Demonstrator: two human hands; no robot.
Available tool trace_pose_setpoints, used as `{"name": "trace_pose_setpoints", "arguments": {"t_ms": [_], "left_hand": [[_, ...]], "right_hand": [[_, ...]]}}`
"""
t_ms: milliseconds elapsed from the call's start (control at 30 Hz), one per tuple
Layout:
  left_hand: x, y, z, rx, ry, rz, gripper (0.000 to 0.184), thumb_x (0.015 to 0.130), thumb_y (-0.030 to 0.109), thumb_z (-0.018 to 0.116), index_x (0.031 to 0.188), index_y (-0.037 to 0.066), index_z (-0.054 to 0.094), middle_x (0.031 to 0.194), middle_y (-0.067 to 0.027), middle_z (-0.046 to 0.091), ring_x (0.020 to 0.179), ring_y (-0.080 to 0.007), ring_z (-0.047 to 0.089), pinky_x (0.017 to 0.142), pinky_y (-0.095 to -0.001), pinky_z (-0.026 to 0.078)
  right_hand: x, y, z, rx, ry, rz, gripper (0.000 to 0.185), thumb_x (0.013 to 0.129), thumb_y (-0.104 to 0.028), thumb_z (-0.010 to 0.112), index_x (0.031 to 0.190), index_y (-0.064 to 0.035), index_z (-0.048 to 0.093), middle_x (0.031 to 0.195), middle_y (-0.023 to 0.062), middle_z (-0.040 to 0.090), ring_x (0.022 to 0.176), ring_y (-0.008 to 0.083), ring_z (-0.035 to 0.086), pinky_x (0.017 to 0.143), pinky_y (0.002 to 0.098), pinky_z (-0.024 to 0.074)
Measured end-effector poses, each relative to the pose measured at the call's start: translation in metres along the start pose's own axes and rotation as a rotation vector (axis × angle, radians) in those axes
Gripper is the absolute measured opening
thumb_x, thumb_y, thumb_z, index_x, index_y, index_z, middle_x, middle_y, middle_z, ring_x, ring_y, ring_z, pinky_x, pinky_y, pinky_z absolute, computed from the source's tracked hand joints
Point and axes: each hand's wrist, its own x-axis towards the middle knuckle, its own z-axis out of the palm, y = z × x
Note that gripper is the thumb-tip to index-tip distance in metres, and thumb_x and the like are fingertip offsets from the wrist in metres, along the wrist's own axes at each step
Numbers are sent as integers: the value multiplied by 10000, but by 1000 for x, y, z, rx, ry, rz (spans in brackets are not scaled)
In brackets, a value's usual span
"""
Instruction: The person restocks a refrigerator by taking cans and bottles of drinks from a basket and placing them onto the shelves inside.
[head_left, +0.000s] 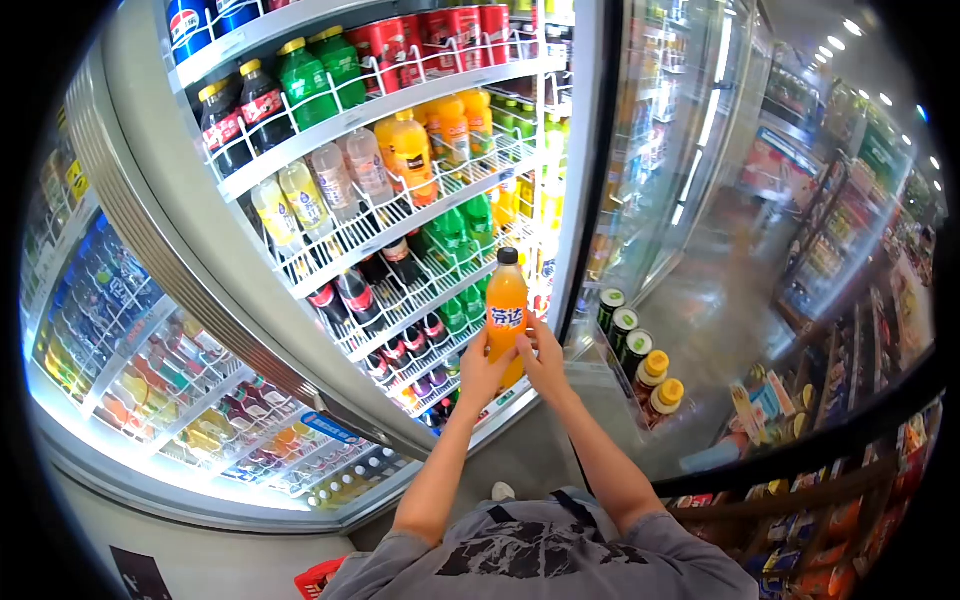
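An orange soda bottle with a black cap and a printed label stands upright between my two hands, in front of the lit fridge shelves. My left hand wraps its lower left side. From the right, my right hand closes on the same bottle, fingers against the label's edge. The bottle's lower part is partly hidden by my hands. Just behind it are green soda bottles and dark cola bottles on wire racks.
An open glass door stands to the right. Yellow-capped bottles and green-topped cans show near it. At left is a second fridge behind a metal door frame. A red basket is low at my left.
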Motion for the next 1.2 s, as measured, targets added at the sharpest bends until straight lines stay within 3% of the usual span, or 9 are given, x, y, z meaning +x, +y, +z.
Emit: {"name": "trace_pose_setpoints", "arguments": {"t_ms": [133,400,433,600,733,867,967,1067,1200], "left_hand": [[32,-23,-12,163,70,126,532,799,219,760,1257,30,568,1035,-139,675,918,-240,658,803,-346,505],[56,-54,-11,22,-28,-21,505,826,216,738,1262,27,564,1040,-131,690,947,-211,663,835,-321,499],[58,-56,-11,79,-54,10,495,858,165,714,1291,7,533,1001,-84,682,876,-150,643,814,-284,505],[79,-42,-12,182,-128,52,495,870,236,703,1282,10,548,961,-112,693,827,-173,656,761,-294,514],[111,-53,-6,240,-219,83,449,881,289,687,1201,-8,584,925,-134,681,790,-196,650,711,-305,514],[151,-60,8,295,-158,169,435,864,247,709,1183,-16,573,1014,-155,583,891,-287,629,765,-368,516],[181,-59,15,441,-127,172,487,844,236,725,1218,-19,546,1057,-175,564,978,-321,596,820,-383,503],[208,-73,25,504,15,345,483,843,165,714,1272,25,541,1039,-152,576,921,-285,599,801,-366,518],[241,-87,33,504,-30,355,594,868,167,691,1390,42,438,1141,-166,543,1005,-310,595,875,-371,509]], "right_hand": [[22,9,19,-106,5,29,474,991,-189,503,1410,11,407,1199,171,557,1009,250,598,796,337,529],[33,36,27,-240,70,-37,479,982,-188,527,1415,-15,421,1126,156,612,936,225,613,782,337,507],[33,38,26,-246,79,-31,479,982,-188,527,1415,-15,421,1126,156,612,936,225,613,782,337,507],[43,31,16,-152,105,146,486,975,-200,551,1416,-30,439,1071,137,628,926,193,601,784,323,501],[68,49,5,-223,108,43,489,979,-172,548,1431,-34,422,1142,143,630,987,181,608,809,299,506],[107,60,3,-82,114,130,500,955,-150,568,1428,-52,438,1164,184,633,1004,233,646,763,315,527],[137,83,7,-81,205,-25,534,950,-108,565,1455,-79,396,1135,185,651,947,241,677,815,328,541],[161,79,-2,-150,110,231,493,984,-117,527,1453,-64,384,1224,175,623,1001,222,667,831,321,533],[190,81,-3,-223,135,199,499,979,-125,535,1450,-74,377,1199,188,640,971,243,685,818,329,536]]}}
